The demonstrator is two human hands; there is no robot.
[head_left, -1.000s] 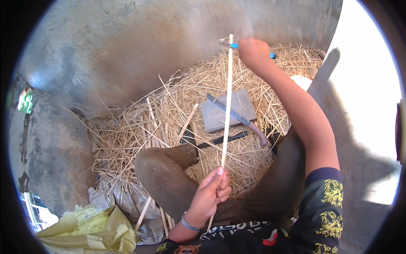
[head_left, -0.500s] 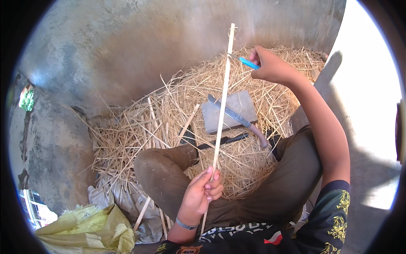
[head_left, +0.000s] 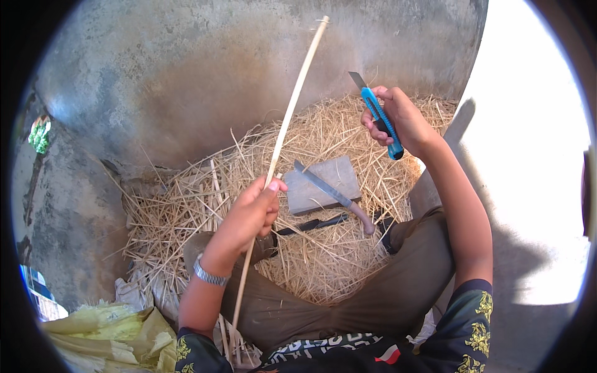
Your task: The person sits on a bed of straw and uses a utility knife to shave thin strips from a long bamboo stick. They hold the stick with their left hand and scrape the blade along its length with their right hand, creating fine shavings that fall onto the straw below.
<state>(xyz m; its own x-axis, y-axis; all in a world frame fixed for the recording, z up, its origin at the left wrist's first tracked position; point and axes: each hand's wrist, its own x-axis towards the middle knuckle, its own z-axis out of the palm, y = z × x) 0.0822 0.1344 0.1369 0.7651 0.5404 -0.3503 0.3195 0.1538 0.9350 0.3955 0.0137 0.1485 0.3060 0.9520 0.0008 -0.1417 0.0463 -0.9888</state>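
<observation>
A long, thin pale strip of wood or bamboo (head_left: 288, 118) slants up and away, its far end in front of the wall. My left hand (head_left: 254, 208) is closed round its middle, and the lower end runs down past my leg. My right hand (head_left: 398, 118) grips a blue box cutter (head_left: 377, 115) with its blade out, pointing up and left. The blade stands apart from the strip. Between my legs, a large knife with a curved brown handle (head_left: 360, 216) lies across a grey block (head_left: 342, 174).
Straw-like shavings (head_left: 317, 273) cover the ground around the block. A dark, narrow blade-like tool (head_left: 311, 225) lies just nearer than the block. A concrete wall (head_left: 186, 81) rises beyond, and a yellowish sack (head_left: 106, 336) sits at lower left.
My left hand has moved up and left with the strip, which now leans further right at the top. The box cutter has come off the strip and turned upright in my right hand.
</observation>
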